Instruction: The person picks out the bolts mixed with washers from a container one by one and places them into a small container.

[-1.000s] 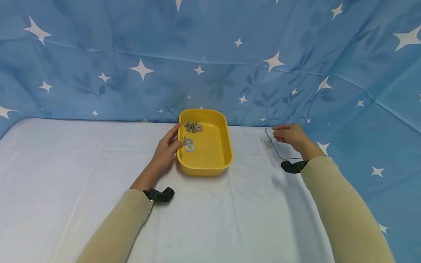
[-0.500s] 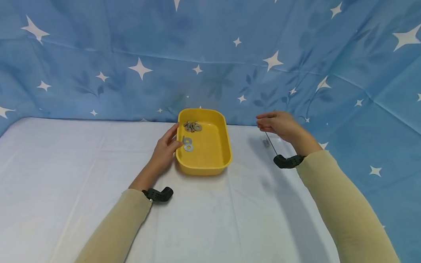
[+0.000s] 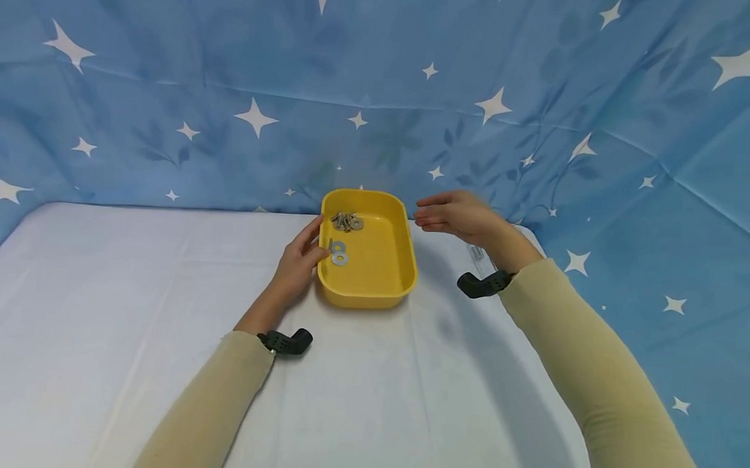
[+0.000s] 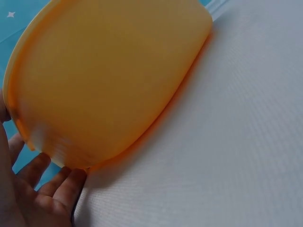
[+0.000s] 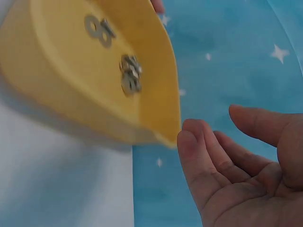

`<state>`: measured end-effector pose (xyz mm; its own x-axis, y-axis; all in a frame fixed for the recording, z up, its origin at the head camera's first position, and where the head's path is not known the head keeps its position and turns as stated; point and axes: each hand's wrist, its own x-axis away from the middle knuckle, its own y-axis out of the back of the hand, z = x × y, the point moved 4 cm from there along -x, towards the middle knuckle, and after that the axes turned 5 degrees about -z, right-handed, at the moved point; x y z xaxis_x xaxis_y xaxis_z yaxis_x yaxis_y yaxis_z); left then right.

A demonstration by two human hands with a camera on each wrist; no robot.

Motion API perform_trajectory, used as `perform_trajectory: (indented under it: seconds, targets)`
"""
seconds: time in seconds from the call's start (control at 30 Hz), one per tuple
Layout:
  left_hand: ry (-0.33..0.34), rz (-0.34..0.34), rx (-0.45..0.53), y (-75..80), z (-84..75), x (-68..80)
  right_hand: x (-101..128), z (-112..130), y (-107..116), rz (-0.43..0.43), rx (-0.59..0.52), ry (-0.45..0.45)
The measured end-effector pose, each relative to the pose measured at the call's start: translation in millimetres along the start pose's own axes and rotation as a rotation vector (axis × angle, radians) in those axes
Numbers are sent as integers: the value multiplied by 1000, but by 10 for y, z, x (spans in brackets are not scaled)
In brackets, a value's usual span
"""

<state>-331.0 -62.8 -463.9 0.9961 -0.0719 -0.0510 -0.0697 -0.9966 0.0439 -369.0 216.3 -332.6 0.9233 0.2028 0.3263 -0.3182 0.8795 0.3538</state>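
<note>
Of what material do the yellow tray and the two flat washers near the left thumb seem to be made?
Yellow tray: probably plastic with a smooth, slight sheen; its rounded corners and wall look moulded in one piece.
Two flat washers: likely metal, perhaps steel, dull-finished, judging by their silver-grey colour.

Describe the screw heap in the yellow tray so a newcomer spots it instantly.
On the white table, find the yellow tray held by the left hand. Inside, toward its far left corner in the head view, lies the screw heap. It is a jumbled cluster, unlike the two washers lying flat just in front of it.
</note>
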Motion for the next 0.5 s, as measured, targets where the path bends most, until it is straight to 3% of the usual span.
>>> perform_trajectory:
  seconds: [0.5]
  targets:
    - [-12, 18, -11, 4, -13, 15, -316, 62, -772, 77, -99, -33]
